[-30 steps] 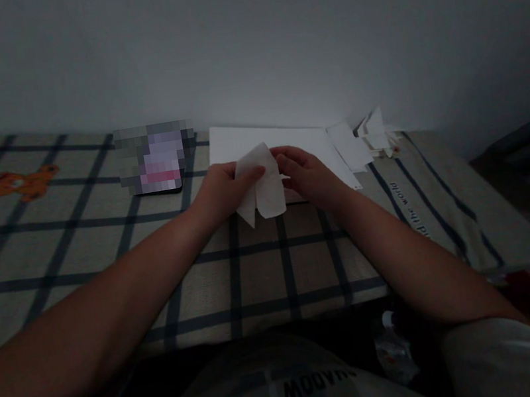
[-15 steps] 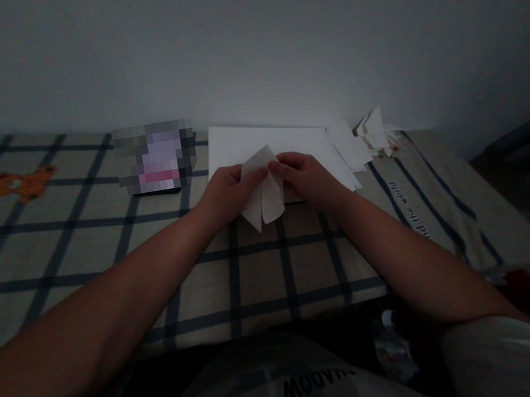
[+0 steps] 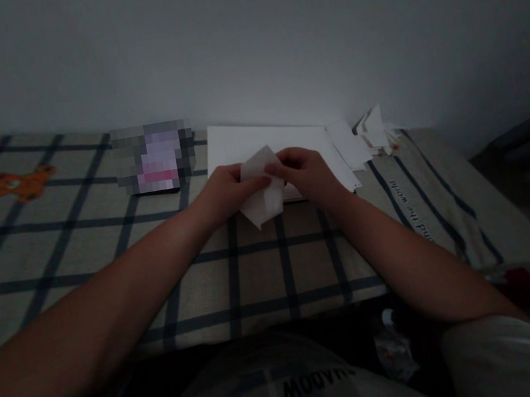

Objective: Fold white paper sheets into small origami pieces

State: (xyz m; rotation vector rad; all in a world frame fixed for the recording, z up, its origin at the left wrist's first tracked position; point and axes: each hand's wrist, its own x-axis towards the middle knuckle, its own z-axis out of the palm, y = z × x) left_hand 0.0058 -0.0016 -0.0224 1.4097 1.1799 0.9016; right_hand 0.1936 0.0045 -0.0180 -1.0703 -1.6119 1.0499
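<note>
A small folded piece of white paper (image 3: 268,201) is held up between my hands, above the front part of a stack of white sheets (image 3: 264,130). My left hand (image 3: 226,191) grips its left side, thumb lying across the front and the other fingers hidden behind. From the right, my right hand (image 3: 308,170) pinches the paper's edge near its middle, thumb and index finger close together. The paper's lower end comes to a point below the hands. Dim light hides the finer creases.
Left of the stack lies a phone (image 3: 158,161) with a blurred, lit screen. Folded white paper shapes (image 3: 375,131) and a smaller sheet (image 3: 347,145) are at right. An orange bear figure (image 3: 19,185) shows on the checked cloth (image 3: 194,290); a wall rises behind. A plastic bottle (image 3: 393,346) is below the edge.
The slit between the paper's two lower flaps no longer shows, and the right flap now overlaps toward the left. My right thumb has shifted slightly left; my left hand stays nearly in place.
</note>
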